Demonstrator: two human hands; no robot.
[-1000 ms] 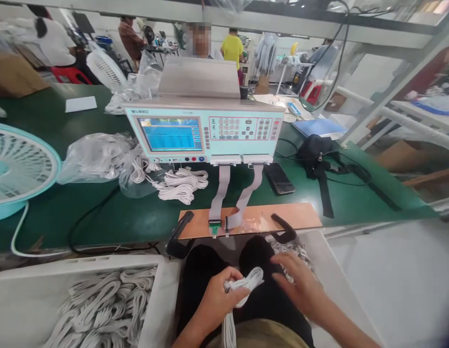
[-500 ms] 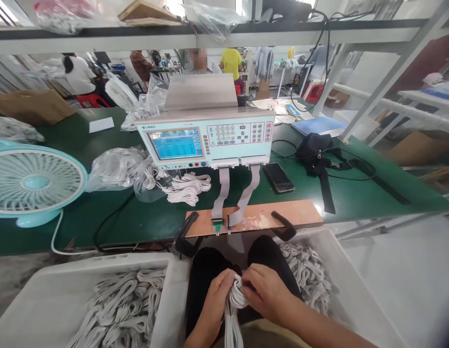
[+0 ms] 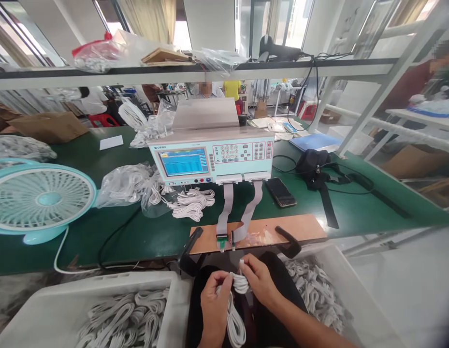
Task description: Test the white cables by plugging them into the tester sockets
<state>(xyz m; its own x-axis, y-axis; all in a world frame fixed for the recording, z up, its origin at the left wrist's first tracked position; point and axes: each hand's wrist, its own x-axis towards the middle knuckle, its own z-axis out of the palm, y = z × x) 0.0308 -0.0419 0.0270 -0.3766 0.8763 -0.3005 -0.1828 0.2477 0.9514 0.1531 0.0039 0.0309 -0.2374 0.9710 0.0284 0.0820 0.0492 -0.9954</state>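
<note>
A coiled white cable [image 3: 236,325] hangs between my hands above my lap, its loops drooping below my left hand. My left hand [image 3: 216,300] is closed around the bundle, thumb and fingertips pinched near its upper part. My right hand [image 3: 261,281] pinches one end of the same cable, and a small white plug [image 3: 241,264] sticks up at its fingertips. Just beyond the hands, two small connectors on a green circuit board [image 3: 222,241] and a dark ribbon plug [image 3: 233,239] jut from the edge of a wooden board [image 3: 296,227].
Grey ribbon cables [image 3: 227,208] run up to a bench tester [image 3: 242,154] with a lit screen. White bins of coiled cables flank my legs, left bin [image 3: 173,290] and right bin [image 3: 358,285]. Black clamps [image 3: 287,241] grip the board. A fan [image 3: 46,198] and phone [image 3: 281,192] lie nearby.
The view has tilted up. My hands have shifted their hold on the cable; the right now has a plug end raised at its fingertips, and the loops hang lower under the left.
</note>
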